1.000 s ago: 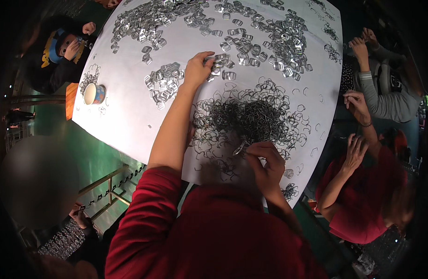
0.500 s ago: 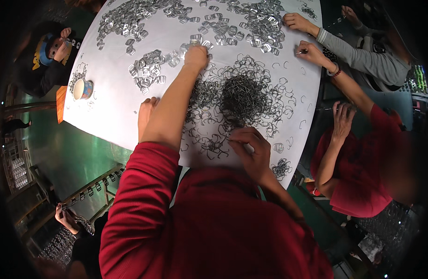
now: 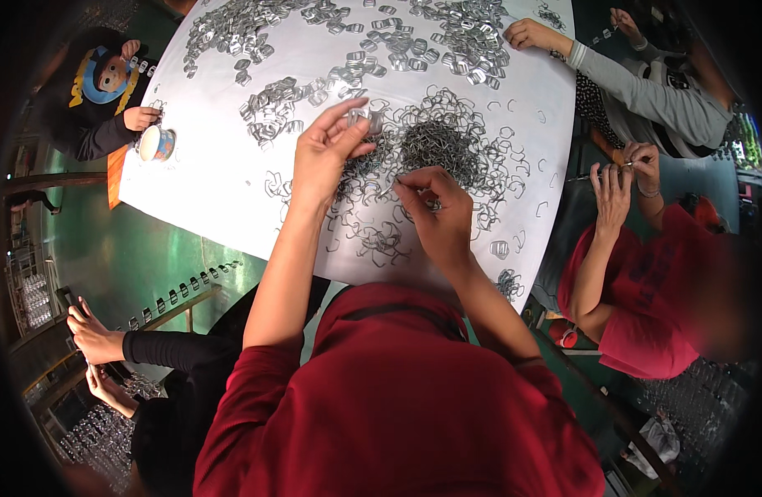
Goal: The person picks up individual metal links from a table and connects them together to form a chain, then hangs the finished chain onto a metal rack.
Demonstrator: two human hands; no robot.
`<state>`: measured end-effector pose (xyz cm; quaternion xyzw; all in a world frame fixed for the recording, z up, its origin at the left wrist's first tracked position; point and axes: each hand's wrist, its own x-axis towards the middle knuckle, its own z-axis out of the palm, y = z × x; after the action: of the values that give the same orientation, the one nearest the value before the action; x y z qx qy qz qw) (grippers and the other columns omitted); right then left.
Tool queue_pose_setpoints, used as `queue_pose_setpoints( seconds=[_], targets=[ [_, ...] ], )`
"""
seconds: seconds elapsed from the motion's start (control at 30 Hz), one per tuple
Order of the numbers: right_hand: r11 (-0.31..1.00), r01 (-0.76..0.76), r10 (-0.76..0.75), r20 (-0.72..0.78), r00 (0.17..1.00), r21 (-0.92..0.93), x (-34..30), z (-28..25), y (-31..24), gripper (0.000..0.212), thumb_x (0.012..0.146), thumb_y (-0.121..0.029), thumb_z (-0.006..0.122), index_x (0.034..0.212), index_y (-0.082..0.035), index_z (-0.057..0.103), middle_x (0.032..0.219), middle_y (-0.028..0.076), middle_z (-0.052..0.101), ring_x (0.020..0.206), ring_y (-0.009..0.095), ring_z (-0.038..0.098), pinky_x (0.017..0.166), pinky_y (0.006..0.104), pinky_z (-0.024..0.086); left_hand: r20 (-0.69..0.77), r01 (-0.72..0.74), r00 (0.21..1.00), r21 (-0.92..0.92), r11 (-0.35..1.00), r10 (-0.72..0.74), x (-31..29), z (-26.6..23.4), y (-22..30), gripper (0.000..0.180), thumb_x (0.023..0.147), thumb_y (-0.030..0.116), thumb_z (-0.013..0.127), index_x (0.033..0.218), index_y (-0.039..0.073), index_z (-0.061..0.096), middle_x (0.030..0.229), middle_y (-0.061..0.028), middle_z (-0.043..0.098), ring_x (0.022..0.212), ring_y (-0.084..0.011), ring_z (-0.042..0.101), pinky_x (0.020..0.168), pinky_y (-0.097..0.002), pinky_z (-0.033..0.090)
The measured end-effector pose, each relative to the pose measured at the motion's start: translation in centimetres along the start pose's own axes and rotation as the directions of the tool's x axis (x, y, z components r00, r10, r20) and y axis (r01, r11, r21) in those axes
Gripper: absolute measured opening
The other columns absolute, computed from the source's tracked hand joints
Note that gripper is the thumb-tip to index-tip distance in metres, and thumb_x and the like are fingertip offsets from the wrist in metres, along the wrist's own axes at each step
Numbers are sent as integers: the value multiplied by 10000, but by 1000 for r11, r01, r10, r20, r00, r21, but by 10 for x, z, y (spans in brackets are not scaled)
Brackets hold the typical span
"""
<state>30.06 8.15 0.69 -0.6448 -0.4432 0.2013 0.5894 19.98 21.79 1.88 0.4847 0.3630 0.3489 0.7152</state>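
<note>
My left hand (image 3: 321, 157) is raised over the white table, thumb and fingers closed on a flat, silver, slotted metal link (image 3: 358, 118). Lower and to the right, my right hand (image 3: 444, 217) pinches a thin bent wire hook (image 3: 390, 189), mostly covered by the fingertips. Between and beyond my hands lies a dense heap of dark wire hooks (image 3: 444, 151), with looser ones spread around it. Farther off are several piles of silver links like the held one, the closest being a link pile (image 3: 269, 109) left of my left hand.
A paper cup (image 3: 157, 144) stands at the table's left edge, near a co-worker's hand (image 3: 140, 118). A single link (image 3: 499, 249) and a small hook cluster (image 3: 508, 285) lie at the right. Co-workers' hands (image 3: 526, 34) work along the right side.
My left hand has drawn back from the far links and now holds one link up. My right hand has risen slightly off the hooks, still pinched. At left, a co-worker's hand has come near the cup.
</note>
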Motion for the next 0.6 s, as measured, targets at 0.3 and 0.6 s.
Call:
queue_pose_setpoints(
  seconds=[0.3,0.6],
  targets=[
    [999,31,-32,52,998,31,18,32,-6,67,785,-78,684,812,-53,628,760,50,632,645,162,607,556,276,465,-161,-129,977,90,988,142,-60,-14,-9,177,847,20,638,1023,8,635,846,-29,649,686,-37,549,598,-152,426],
    [997,-73,80,354,932,-33,36,42,-3,136,778,-100,695,899,-54,651,851,53,639,715,166,615,599,278,477,-226,-286,904,316,905,364,-64,-38,-14,136,814,-16,650,945,19,664,918,-54,624,753,-64,549,608,-179,428]
  ],
)
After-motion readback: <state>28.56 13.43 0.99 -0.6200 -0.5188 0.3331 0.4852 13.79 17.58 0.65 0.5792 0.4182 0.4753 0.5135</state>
